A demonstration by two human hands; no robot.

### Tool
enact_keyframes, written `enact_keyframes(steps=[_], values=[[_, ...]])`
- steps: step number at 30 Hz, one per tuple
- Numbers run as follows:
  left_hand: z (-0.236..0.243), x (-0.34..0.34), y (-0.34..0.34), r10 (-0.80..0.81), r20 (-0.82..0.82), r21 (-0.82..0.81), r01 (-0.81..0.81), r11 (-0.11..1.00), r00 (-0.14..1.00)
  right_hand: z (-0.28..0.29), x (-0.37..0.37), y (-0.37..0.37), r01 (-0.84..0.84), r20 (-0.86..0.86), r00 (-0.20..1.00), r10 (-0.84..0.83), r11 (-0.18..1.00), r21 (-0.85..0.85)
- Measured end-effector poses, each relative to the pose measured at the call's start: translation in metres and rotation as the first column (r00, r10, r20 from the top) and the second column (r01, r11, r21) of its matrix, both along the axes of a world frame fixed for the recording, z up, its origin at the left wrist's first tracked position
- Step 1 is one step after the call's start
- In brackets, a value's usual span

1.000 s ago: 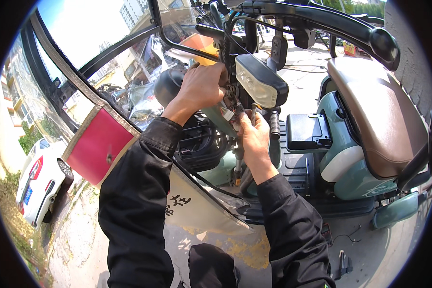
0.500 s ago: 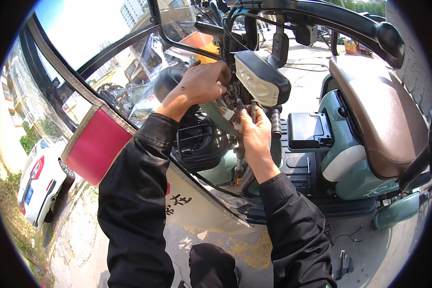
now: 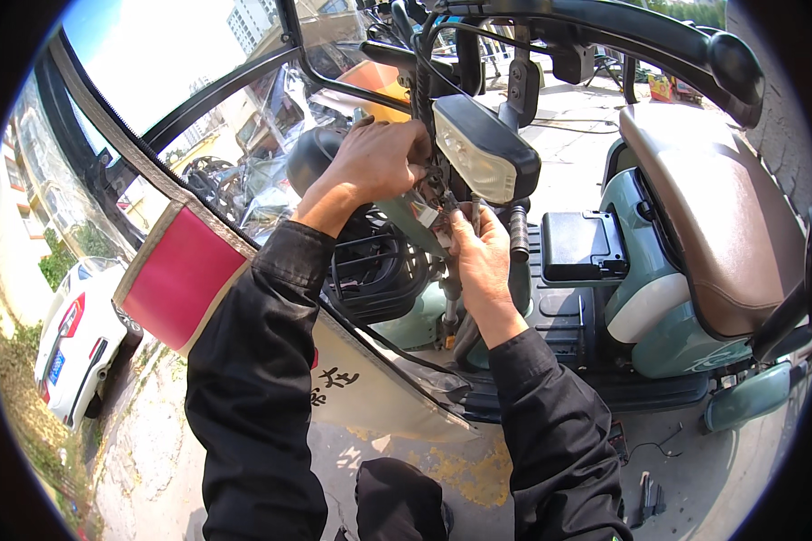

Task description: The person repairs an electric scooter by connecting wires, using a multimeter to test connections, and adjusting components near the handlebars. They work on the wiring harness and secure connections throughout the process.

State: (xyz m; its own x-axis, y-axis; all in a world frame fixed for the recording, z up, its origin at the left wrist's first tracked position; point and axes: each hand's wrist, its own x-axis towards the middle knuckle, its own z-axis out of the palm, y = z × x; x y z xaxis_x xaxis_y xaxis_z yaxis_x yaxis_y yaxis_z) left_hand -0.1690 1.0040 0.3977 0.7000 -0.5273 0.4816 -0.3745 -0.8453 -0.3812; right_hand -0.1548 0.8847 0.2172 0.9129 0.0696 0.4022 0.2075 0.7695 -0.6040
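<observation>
My left hand (image 3: 374, 160) is curled with its fingertips at the exposed wiring by the steering column of a three-wheeled electric scooter; what it pinches is hidden. Just below and to the right, my right hand (image 3: 484, 263) grips a dark bundle of wires (image 3: 438, 191) between thumb and fingers. White plug connectors (image 3: 427, 216) hang among these wires. Close on the right stands the headlamp unit (image 3: 485, 149), with a clear lens and black housing. A green frame tube (image 3: 404, 216) slants past beneath my left wrist.
A black basket (image 3: 379, 284) sits under my left forearm. To the right are a black box (image 3: 582, 245) and the brown seat (image 3: 713, 216). A clear rain cover with a red panel (image 3: 186, 278) hangs at left. Tools (image 3: 648, 498) lie on the ground at lower right.
The headlamp unit has shifted slightly left and down. Both hands stay at the wiring, with only small movements.
</observation>
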Motion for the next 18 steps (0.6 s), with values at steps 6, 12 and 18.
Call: enact_keyframes(steps=[6, 12, 18], values=[[-0.005, -0.002, -0.001, -0.065, 0.009, -0.111, 0.066, 0.992, 0.998, -0.001, -0.002, -0.003, 0.015, -0.019, 1.0, -0.016, 0.998, -0.068], [-0.007, -0.006, -0.005, -0.11, 0.029, -0.191, 0.114, 0.975, 0.993, -0.004, 0.0, 0.0, 0.03, 0.005, 1.0, -0.03, 0.998, -0.049], [-0.003, -0.022, -0.011, -0.047, 0.007, -0.033, 0.047, 0.998, 0.999, -0.009, 0.002, 0.002, 0.044, -0.012, 0.999, -0.044, 0.998, -0.052]])
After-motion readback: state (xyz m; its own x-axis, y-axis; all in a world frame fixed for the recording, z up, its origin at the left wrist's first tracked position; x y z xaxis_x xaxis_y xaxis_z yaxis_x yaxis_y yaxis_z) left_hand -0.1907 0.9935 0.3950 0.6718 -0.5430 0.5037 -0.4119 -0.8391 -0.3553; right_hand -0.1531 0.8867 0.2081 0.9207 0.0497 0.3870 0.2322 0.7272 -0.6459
